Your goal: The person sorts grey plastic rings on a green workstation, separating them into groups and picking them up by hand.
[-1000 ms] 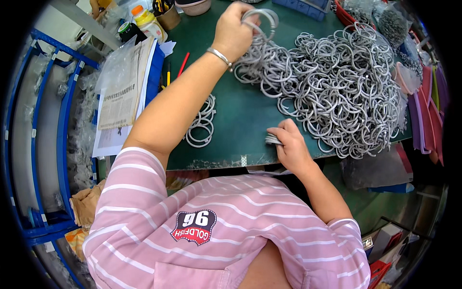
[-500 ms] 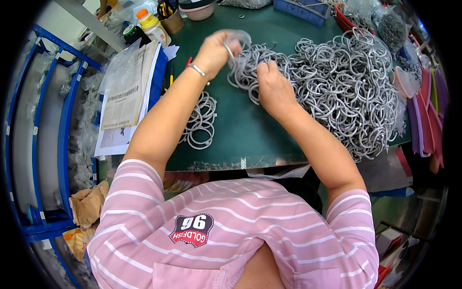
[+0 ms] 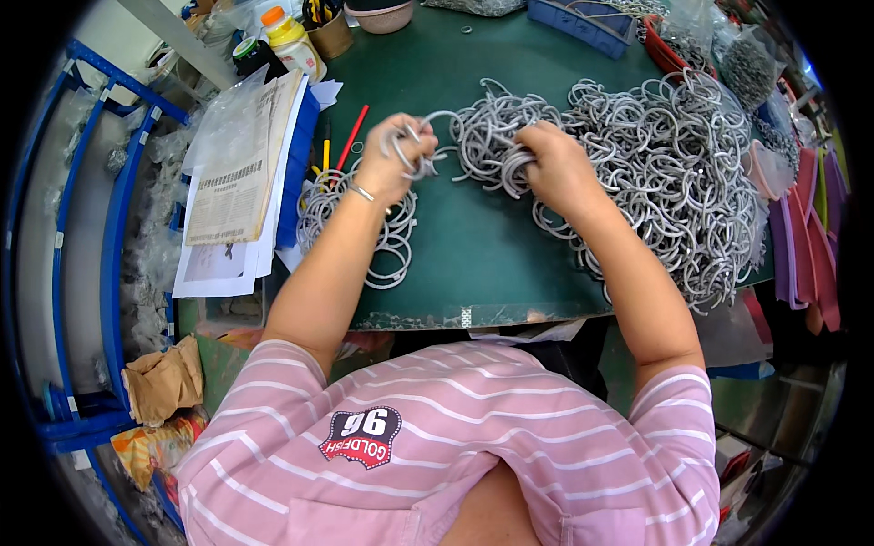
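- Head view: left hand (image 3: 398, 156) was closed on a few grey rings (image 3: 421, 136), fingers curled round them, just left of the big pile of grey rings (image 3: 655, 164) on the green table (image 3: 473, 264).
- Right hand (image 3: 557, 166) rested on the near-left edge of the pile, fingers bent down into the rings; fingertips were hidden, so whether it pinched one could not be told.
- One ring arced from the left hand toward the pile; where it ended was lost in the tangle.
- A smaller stack of rings (image 3: 387, 241) lay on the table left of the pile, partly covered by the left forearm.
- Bracelet (image 3: 363, 193) sat on the left wrist.
- Folded newspaper (image 3: 238, 164) lay well left of the pile, on a blue tray whose edge barely showed.
- Red pencil (image 3: 353, 135) lay between newspaper and left hand.
- Yellow bottle (image 3: 293, 41) and bowl (image 3: 381, 13) stood beyond the pile, the bowl cut off by the frame top.
- Things right of the pile were warped at the fisheye rim, hard to make out.
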A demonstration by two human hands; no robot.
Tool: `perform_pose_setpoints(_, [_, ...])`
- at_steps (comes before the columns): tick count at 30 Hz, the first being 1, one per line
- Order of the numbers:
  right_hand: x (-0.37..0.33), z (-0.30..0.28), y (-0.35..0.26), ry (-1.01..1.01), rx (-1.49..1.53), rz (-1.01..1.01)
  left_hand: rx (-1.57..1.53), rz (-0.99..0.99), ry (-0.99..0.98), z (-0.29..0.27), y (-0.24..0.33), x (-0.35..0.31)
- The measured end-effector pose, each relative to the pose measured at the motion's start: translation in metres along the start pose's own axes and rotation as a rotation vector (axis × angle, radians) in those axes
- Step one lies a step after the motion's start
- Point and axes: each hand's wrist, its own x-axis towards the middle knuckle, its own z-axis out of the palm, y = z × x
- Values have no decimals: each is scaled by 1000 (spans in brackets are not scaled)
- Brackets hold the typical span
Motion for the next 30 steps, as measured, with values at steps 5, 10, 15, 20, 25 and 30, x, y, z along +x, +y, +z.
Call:
perform_pose_setpoints(5, [23,-29,24,112,241,264,349,-94,184,23,-16,-6])
perform_pose_setpoints(10, [18,-45,27,192,414,403,1241,182,-24,6,-22,-5])
perform_pose_setpoints(15, [24,-50,8,-127,29,83,1171,319,-162,23,-32,5])
perform_pose_setpoints(20, [-1,-43,19,84,24,-23,1102,118,-23,43,-39,-2])
perform_pose_setpoints(25, [-11,-34,3,114,-224,-194,1088,431,204,41,-60,-11])
perform_pose_setpoints(30, [21,-29,10,31,-127,-249,1054,290,90,47,-54,-18])
